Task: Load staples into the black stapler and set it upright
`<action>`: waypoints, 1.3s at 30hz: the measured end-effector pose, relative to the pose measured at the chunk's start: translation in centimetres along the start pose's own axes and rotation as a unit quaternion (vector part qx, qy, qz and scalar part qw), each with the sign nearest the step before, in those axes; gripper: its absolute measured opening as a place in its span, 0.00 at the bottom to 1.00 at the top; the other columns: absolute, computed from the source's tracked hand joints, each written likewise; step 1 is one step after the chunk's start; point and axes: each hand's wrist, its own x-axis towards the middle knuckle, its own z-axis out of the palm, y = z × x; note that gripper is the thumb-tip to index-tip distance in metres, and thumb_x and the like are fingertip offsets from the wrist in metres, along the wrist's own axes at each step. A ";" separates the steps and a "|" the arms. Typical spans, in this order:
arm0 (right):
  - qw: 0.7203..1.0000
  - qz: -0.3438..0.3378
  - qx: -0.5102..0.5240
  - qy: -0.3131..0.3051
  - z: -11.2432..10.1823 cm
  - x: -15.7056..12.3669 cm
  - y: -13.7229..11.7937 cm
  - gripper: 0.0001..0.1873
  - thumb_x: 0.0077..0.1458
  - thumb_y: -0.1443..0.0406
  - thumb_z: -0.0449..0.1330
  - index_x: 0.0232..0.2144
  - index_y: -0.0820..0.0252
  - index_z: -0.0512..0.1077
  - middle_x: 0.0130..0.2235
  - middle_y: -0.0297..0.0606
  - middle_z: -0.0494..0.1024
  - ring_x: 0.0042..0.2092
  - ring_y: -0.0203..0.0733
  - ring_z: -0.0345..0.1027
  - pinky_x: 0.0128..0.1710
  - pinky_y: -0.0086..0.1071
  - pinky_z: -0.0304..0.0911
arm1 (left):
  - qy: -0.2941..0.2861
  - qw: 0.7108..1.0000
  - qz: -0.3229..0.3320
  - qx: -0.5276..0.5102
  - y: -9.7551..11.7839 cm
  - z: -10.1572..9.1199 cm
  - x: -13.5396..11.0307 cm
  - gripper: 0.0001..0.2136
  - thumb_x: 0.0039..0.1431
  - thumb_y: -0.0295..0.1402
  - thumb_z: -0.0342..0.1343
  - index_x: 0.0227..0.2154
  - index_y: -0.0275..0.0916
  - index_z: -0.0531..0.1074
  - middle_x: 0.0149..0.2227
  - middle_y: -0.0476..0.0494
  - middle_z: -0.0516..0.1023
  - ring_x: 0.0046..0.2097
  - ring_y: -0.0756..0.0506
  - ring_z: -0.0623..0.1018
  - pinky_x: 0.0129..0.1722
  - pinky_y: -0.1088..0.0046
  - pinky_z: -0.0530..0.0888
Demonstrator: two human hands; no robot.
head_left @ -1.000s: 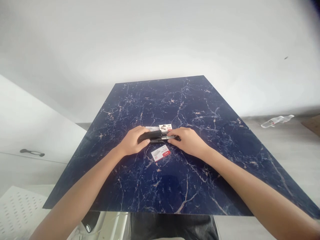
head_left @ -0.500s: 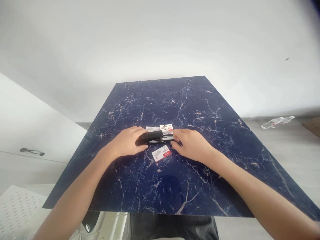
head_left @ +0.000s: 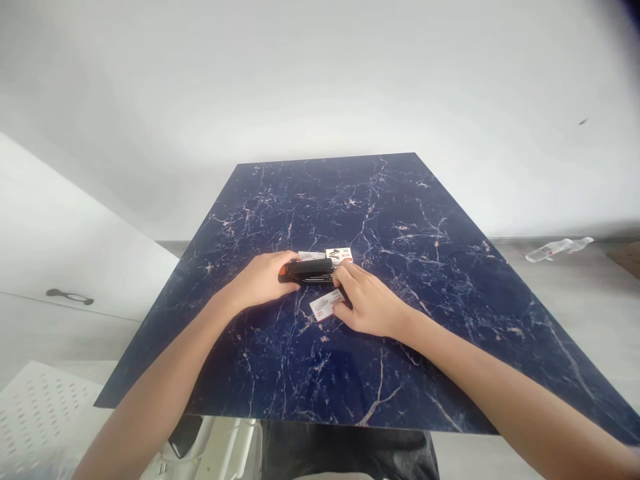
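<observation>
Lying flat under left hand [head_left: 261, 283]: black stapler [head_left: 307, 271], orange end.

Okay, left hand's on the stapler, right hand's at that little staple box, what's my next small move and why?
Probably pinch the near staple box and lift it. The right hand already rests its fingers on that box, and the left hand pins the black stapler flat on the table.

You can make out printing on the red-and-white box [head_left: 326, 304] under your right hand [head_left: 367, 306] and on the two small boxes [head_left: 339, 254] behind the stapler [head_left: 307, 270], but none of it is large enough to read.
</observation>
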 end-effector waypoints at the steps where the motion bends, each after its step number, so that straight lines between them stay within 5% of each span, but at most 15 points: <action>1: 1.000 0.000 0.005 -0.003 0.0 0.0 0.0 0.11 0.53 0.68 0.55 0.38 0.55 0.56 0.38 0.39 0.67 0.36 0.45 0.60 0.35 0.38 0.56 | 0.003 1.000 -0.001 -0.002 0.1 0.1 0.0 0.22 0.55 0.35 0.68 0.53 0.49 0.73 0.45 0.46 0.83 0.42 0.39 0.83 0.37 0.65 0.77; 25: 0.990 0.031 0.132 -0.043 -1.4 -0.1 1.3 0.13 0.56 0.66 0.57 0.38 0.53 0.54 0.39 0.34 0.64 0.32 0.40 0.58 0.31 0.36 0.56 | 0.046 0.999 0.000 -0.020 1.7 1.9 0.3 0.31 0.54 0.34 0.70 0.60 0.51 0.68 0.51 0.46 0.82 0.48 0.38 0.83 0.44 0.62 0.79; 39: 0.979 0.098 0.168 -0.068 -2.2 0.6 1.1 0.10 0.54 0.65 0.57 0.35 0.54 0.57 0.37 0.36 0.71 0.35 0.43 0.64 0.32 0.36 0.59 | 0.048 0.999 0.004 0.005 1.8 2.0 0.3 0.32 0.54 0.37 0.69 0.61 0.51 0.67 0.47 0.46 0.84 0.43 0.39 0.84 0.40 0.64 0.78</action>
